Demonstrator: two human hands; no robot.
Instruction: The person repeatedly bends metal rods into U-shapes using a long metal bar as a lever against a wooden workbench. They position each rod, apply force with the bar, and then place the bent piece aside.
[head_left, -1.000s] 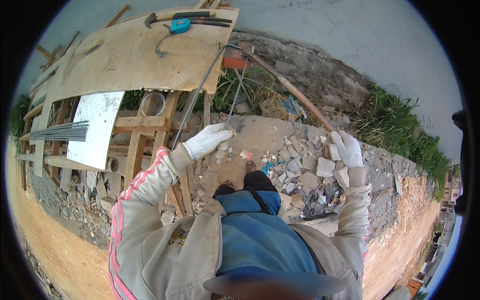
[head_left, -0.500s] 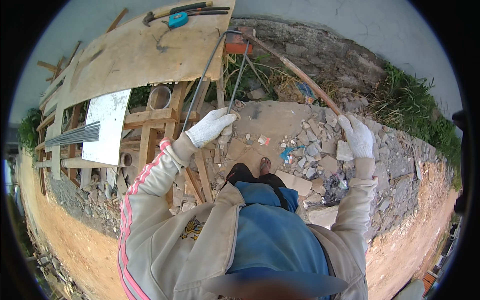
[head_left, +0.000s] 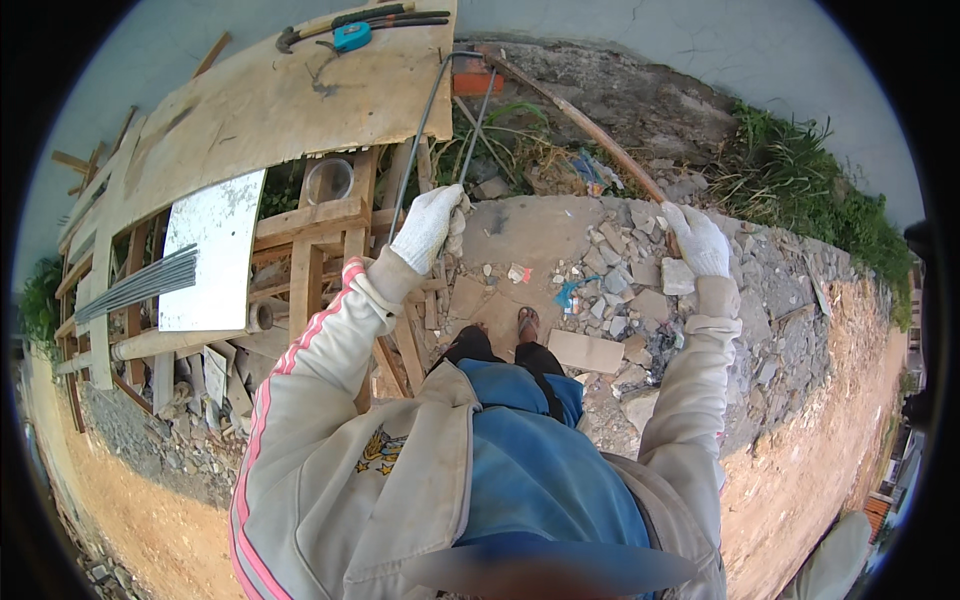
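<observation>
A grey steel rod [head_left: 425, 124], bent into a narrow hairpin, runs from a red block [head_left: 476, 80] at the board's far right corner down toward me. My left hand [head_left: 430, 228], in a white knit glove, is closed on the rod where its two legs come nearest. A long rusty bar [head_left: 580, 118] slants from the block, beside the bend, down to the right. Its near end is in my right hand [head_left: 698, 240], gloved alike and closed around it. The right fingertips are partly hidden by the back of the glove.
On the plywood board [head_left: 300, 100] lie a hammer [head_left: 290, 38], a teal tape measure [head_left: 352, 36] and dark rods. Several straight rods [head_left: 140, 284] rest across a white panel [head_left: 215, 240] on timber framing [head_left: 310, 222]. Rubble [head_left: 620, 300] surrounds my feet; grass [head_left: 780, 185] lines the wall.
Both gloved hands have moved slightly away from me, the right also a little leftward, still holding the rod and the bar. The whole view has shifted slightly.
</observation>
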